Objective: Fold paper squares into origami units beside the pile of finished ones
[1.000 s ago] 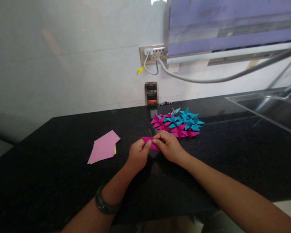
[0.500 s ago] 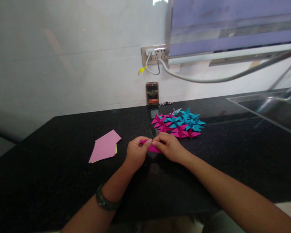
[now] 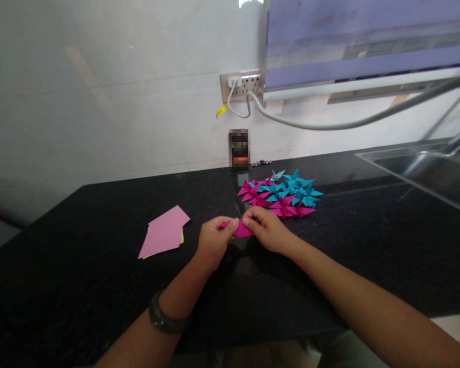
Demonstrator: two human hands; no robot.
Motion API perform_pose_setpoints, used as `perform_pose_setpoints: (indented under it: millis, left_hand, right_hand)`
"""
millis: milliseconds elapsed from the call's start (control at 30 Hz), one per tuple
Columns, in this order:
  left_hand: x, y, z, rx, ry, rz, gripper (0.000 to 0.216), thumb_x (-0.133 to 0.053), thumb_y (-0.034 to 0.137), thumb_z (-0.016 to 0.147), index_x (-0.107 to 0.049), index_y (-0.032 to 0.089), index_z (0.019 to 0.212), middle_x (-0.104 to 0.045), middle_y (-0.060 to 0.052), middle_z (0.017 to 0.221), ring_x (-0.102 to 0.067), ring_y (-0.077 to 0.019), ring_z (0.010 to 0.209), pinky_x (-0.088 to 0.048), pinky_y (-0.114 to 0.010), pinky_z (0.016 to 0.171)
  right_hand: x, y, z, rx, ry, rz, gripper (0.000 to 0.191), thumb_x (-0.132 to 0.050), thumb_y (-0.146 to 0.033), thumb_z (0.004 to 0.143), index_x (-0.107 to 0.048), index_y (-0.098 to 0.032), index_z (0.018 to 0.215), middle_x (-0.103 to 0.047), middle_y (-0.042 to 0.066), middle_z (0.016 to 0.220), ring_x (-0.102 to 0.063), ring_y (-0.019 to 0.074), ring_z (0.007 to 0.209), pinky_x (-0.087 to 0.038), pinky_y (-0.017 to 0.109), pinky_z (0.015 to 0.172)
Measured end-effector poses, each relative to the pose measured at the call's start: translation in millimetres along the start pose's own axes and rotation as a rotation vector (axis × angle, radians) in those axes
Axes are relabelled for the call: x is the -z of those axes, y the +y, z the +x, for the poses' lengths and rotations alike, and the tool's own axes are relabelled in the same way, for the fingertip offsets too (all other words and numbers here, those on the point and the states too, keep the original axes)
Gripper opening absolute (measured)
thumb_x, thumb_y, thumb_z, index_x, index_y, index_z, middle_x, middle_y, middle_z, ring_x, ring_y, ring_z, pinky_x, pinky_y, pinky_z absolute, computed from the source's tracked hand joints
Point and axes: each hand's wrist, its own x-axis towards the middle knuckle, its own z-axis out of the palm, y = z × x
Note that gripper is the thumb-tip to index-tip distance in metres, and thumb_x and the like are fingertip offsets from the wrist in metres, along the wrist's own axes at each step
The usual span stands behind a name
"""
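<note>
A folded piece of magenta origami paper [image 3: 243,229] is held between both hands, a little above the black counter. My left hand [image 3: 215,239] pinches its left side, thumb on top. My right hand [image 3: 267,229] grips the right edge between thumb and fingers. Just beyond my right hand lies a cluster of folded paper cranes, several magenta [image 3: 282,205] and several blue [image 3: 297,188], with one pale blue crane [image 3: 278,175] at the back. Left of my hands rests a stack of pink paper sheets [image 3: 164,232], a yellow sheet [image 3: 182,236] peeking out beneath.
The black counter [image 3: 80,276] runs along a white wall. Against the wall stands a phone-like object [image 3: 239,148], blurred out, with a beaded string [image 3: 261,163] beside it. A sink [image 3: 425,174] is at the right. A grey cable [image 3: 322,127] hangs from the wall socket [image 3: 240,84].
My fingers have shifted slightly apart on the magenta paper, so more of its middle shows between them. The view has moved a little; the cranes and the pink stack stay put.
</note>
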Motion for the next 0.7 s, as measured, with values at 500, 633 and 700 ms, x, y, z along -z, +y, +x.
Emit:
perform_pose_setpoints:
  millis: [500,633,700]
  left_hand:
    - [1,-7,6,0.232,-0.008,-0.305,0.026,-0.069,0.033,0.061,-0.065,0.012,0.075,-0.065,-0.004,0.065,-0.058,-0.0094,0.053,-0.045,-0.019,0.05]
    - [0,-8,7,0.23,0.071,-0.352,0.026,-0.071,0.032,0.059,-0.061,0.013,0.074,-0.065,-0.002,0.068,-0.061,-0.0105,0.058,-0.046,-0.019,0.052]
    - [0,-7,6,0.247,0.065,-0.354,0.026,-0.072,0.031,0.058,-0.06,0.013,0.072,-0.064,-0.002,0.066,-0.062,-0.0114,0.058,-0.046,-0.02,0.052]
  right_hand:
    - [-2,6,0,-0.154,0.331,0.098,0.013,-0.052,-0.027,0.076,-0.054,-0.016,0.069,-0.052,-0.001,0.059,-0.045,0.01,0.052,-0.037,0.023,0.05]
    - [-7,3,-1,-0.204,0.226,0.148,0.011,-0.055,-0.025,0.072,-0.054,-0.016,0.066,-0.053,-0.002,0.057,-0.044,0.0083,0.049,-0.035,0.02,0.046]
    - [-8,1,-3,-0.21,0.158,0.128,0.009,-0.056,-0.023,0.071,-0.056,-0.015,0.067,-0.056,-0.001,0.059,-0.046,0.0084,0.05,-0.036,0.02,0.047]
